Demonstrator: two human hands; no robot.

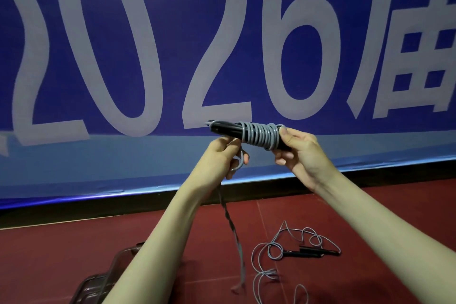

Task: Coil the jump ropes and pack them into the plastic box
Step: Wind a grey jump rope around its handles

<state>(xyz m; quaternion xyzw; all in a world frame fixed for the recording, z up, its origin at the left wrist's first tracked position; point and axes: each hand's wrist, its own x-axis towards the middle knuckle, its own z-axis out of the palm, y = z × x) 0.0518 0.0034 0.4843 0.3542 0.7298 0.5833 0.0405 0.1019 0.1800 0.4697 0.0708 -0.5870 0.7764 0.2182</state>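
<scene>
Red matte floor (370,217) is seen nearest, where a clear plastic box (103,279) sits at lower left and a loose grey jump rope (283,249) with black handles lies tangled. Above, a grey cord is wound in tight rings round black handles as a coiled jump rope (259,136), gripped by the right hand (298,153), while its twisted tail is pinched by the left hand (222,155). Behind, "2026" is read in pale numerals on a blue banner (148,150).

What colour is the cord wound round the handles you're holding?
Grey, wound over black handles; the cord shows clearly in the head view.
</scene>
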